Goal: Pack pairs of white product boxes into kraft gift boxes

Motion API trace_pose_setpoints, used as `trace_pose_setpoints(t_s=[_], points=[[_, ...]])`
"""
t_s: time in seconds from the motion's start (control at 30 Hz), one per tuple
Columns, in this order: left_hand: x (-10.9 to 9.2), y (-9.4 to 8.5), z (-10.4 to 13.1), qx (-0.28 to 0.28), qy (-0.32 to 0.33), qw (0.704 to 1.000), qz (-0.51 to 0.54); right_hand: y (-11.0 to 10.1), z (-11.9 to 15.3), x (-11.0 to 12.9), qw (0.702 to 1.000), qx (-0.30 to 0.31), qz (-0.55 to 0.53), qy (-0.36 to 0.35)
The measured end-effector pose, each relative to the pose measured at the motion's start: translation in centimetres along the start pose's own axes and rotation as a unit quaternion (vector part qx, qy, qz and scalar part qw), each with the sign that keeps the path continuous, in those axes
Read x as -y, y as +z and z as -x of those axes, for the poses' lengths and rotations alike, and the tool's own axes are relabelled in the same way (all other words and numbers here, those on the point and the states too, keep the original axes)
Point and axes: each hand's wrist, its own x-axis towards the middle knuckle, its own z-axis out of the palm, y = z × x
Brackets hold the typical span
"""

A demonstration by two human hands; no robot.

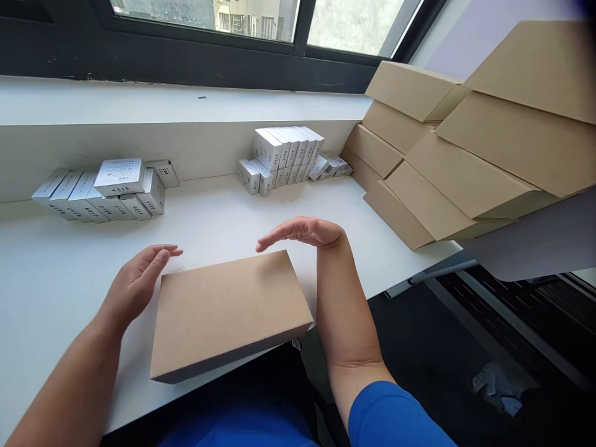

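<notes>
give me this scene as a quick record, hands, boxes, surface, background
left hand: holds nothing, fingers extended, by the box's far left corner
right hand: holds nothing, wrist bent, near the far right corner
box: brown, lying flat near the table's front edge
white boxes: small, printed, grouped along the back
brown boxes: stacked at the right
table: white
window: dark-framed, beyond the table
sleeve: blue, short

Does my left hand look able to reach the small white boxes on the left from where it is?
Probably yes: the left hand seems to hold nothing, and only white tabletop shows between it and the small white boxes.
</notes>
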Motion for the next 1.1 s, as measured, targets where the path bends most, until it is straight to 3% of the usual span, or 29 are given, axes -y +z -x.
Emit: trace_pose_setpoints(t_s=[0.1, 0.17, 0.3, 0.4, 0.6, 0.87, 1.0, 1.1], points=[[-1.6, -2.5, 0.8, 0.049, 0.041, 0.994, -0.084, 0.1, -0.4, -0.2, 0.998, -0.056, 0.008, 0.002], [-3.4, -3.3, 1.8, 0.093, 0.052, 0.984, -0.14, -0.1, -0.7, -0.7, 0.999, -0.035, -0.016, -0.035], [-7.2, -1.8, 3.8, 0.273, 0.124, 0.935, -0.189, -0.7, -1.5, -2.0, 0.992, 0.066, -0.063, -0.085], [-9.2, -0.4, 4.5, 0.338, 0.136, 0.898, -0.246, -1.1, -2.0, -3.1, 0.987, 0.095, -0.063, -0.11], [-10.8, -0.8, 4.3, 0.344, 0.098, 0.888, -0.289, -1.2, -2.7, -4.8, 0.986, 0.08, -0.085, -0.118], [-8.1, -1.3, 2.2, 0.26, 0.058, 0.915, -0.302, -1.8, -3.1, -6.3, 0.982, -0.017, -0.161, -0.092], [-6.6, -2.4, 0.6, 0.233, -0.003, 0.921, -0.312, -0.1, -5.9, -6.6, 0.983, 0.017, -0.166, -0.076], [-6.5, -4.0, -0.1, 0.185, -0.042, 0.928, -0.321, 2.1, -7.8, -6.2, 0.986, 0.022, -0.156, -0.057]])
